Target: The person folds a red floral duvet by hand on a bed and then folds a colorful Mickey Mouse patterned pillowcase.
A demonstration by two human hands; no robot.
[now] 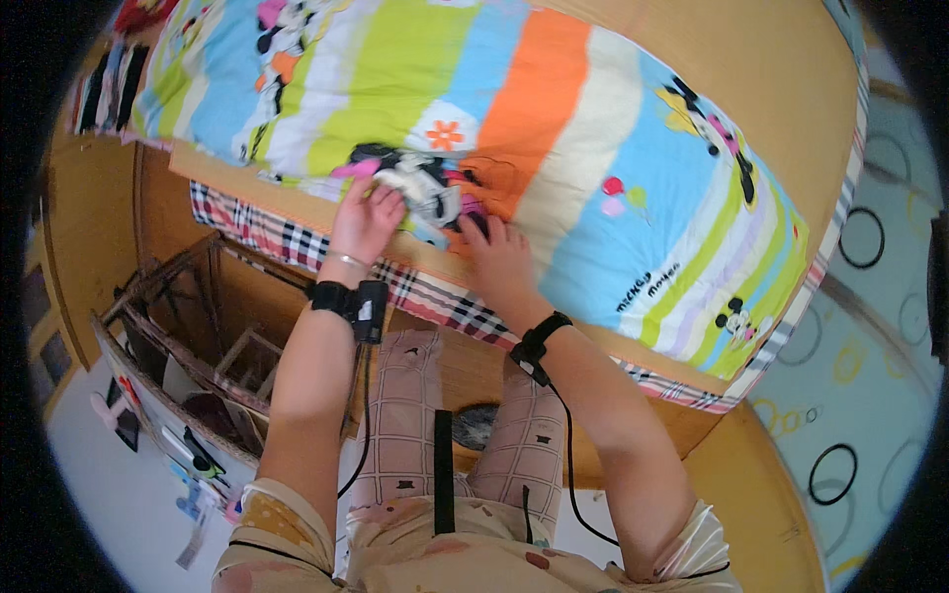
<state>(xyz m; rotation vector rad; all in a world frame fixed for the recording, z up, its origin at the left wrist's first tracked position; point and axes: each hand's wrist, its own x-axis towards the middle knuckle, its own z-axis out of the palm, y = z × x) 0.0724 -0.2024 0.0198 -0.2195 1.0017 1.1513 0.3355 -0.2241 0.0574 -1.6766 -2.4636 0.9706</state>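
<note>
A thin quilt [425, 59] with coloured stripes and cartoon figures lies spread over the bed. At its near edge the cloth is rumpled around a black, white and pink printed figure [425, 188]. My left hand [371, 219] is palm up at this edge, fingers loosely bent and apart, with nothing seen in it. Just to the right, my right hand [502, 259] rests back up on the quilt's edge, its fingers spread over the cloth beside an orange stripe. What lies beneath the right palm is hidden.
A checked sheet [435, 293] hangs over the wooden bed edge close to my legs. Below left stands a brown-rimmed open storage box [178, 346] with small items beside it. Folded clothes [104, 89] are stacked at the far left. Patterned floor [840, 395] shows at right.
</note>
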